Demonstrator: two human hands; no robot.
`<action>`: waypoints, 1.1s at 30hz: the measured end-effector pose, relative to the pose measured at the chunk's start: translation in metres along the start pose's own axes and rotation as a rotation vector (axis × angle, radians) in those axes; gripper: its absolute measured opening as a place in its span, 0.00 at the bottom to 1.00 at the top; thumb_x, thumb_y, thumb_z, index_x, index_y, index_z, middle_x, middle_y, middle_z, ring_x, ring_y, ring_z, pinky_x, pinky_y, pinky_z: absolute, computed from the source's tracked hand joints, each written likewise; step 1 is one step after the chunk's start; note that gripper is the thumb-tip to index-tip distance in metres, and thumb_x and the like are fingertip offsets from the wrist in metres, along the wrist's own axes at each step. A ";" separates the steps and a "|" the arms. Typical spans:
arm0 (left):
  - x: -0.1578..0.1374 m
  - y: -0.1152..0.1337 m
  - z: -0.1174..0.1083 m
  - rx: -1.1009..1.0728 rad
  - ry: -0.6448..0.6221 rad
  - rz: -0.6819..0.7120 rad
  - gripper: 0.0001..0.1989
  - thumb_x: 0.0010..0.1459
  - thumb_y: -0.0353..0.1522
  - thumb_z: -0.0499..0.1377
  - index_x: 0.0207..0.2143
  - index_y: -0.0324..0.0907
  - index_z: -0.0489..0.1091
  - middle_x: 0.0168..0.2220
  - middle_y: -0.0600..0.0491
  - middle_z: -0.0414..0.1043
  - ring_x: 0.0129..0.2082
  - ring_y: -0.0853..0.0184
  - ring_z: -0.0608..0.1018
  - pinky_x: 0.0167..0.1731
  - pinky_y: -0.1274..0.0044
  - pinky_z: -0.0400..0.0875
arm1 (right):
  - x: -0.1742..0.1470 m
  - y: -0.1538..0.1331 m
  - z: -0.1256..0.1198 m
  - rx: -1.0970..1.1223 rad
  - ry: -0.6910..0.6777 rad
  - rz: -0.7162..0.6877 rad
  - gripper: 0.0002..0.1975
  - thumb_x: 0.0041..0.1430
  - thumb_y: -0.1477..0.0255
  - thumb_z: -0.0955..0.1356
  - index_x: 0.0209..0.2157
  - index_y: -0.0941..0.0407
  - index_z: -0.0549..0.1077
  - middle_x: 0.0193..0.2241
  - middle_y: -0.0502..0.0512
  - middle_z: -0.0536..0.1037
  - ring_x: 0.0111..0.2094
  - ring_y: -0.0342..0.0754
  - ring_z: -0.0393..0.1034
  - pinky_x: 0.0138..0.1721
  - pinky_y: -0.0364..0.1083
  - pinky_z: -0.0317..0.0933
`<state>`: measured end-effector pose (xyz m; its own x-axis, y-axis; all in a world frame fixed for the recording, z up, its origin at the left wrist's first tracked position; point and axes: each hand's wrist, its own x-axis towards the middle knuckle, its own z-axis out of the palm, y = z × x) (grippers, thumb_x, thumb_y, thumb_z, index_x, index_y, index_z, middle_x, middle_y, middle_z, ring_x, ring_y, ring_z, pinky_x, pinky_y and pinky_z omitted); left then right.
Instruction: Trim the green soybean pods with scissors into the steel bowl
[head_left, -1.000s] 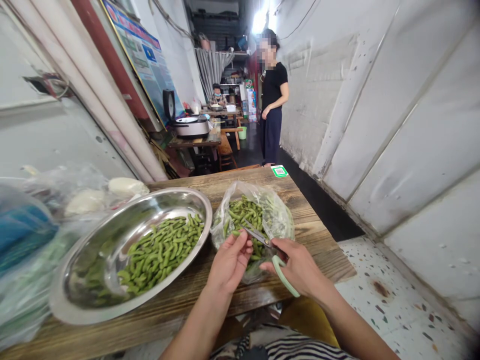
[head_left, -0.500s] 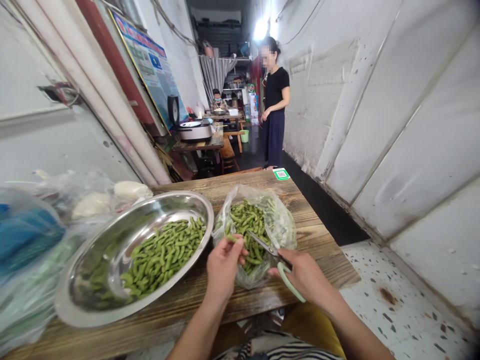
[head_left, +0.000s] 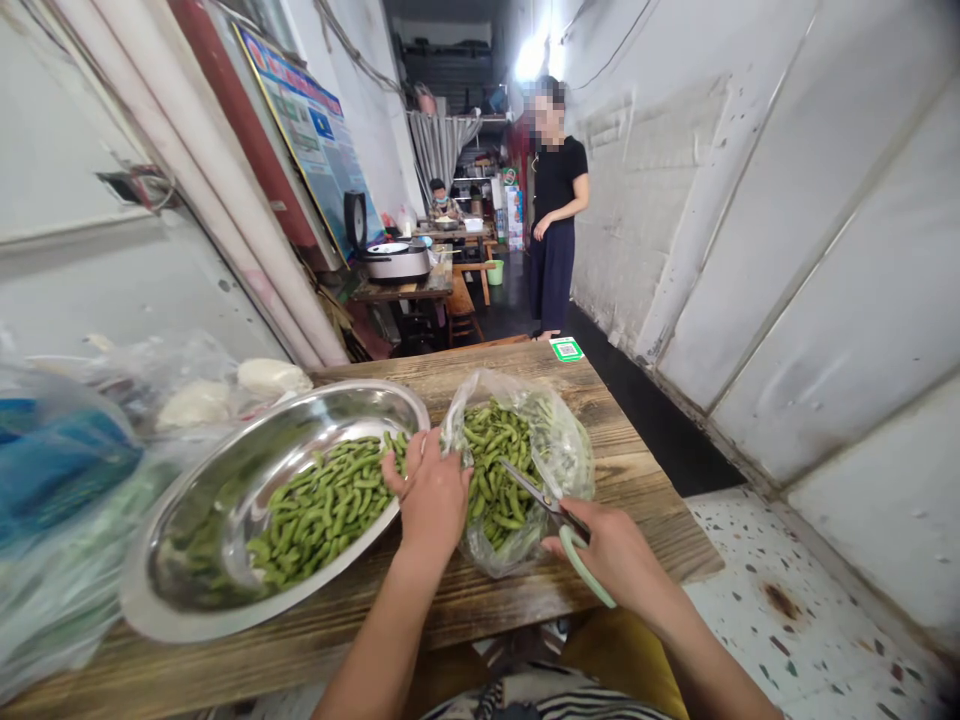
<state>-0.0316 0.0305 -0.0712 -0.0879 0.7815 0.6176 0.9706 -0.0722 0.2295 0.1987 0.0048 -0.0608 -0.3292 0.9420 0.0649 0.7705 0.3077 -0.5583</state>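
Observation:
My right hand (head_left: 611, 555) is wrapped round the pale green handles of a pair of scissors (head_left: 536, 488), whose blades lie over the green soybean pods (head_left: 499, 470) in a clear plastic bag (head_left: 574, 445). At the right rim of a steel basin (head_left: 180, 625), my left hand (head_left: 435, 500) is back side up with its fingers apart. No pod shows in it, though its palm is hidden. More green pods (head_left: 322, 510) lie heaped inside the basin.
The wooden table (head_left: 637, 480) carries a QR code card (head_left: 566, 349) at its far edge. Plastic bags (head_left: 67, 480) crowd the left side. Beyond stand a rice cooker (head_left: 397, 262) on another table and a person (head_left: 559, 200); another person (head_left: 445, 205) sits farther back.
My left hand has moved left from the bag to the basin rim, and its fingers have spread. The pod it pinched no longer shows there. My right hand keeps the scissors over the bag.

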 end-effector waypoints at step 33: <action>-0.007 0.026 -0.010 -1.223 -0.559 -0.586 0.17 0.44 0.43 0.65 0.29 0.38 0.73 0.19 0.56 0.69 0.16 0.74 0.64 0.21 0.80 0.58 | 0.003 -0.007 -0.004 0.148 -0.017 -0.067 0.15 0.49 0.58 0.72 0.25 0.57 0.72 0.21 0.46 0.69 0.23 0.41 0.60 0.25 0.38 0.50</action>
<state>-0.0078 0.0171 -0.0615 -0.0213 0.9960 -0.0870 0.0122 0.0872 0.9961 0.1946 0.0066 -0.0536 -0.3874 0.9172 0.0933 0.6578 0.3459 -0.6691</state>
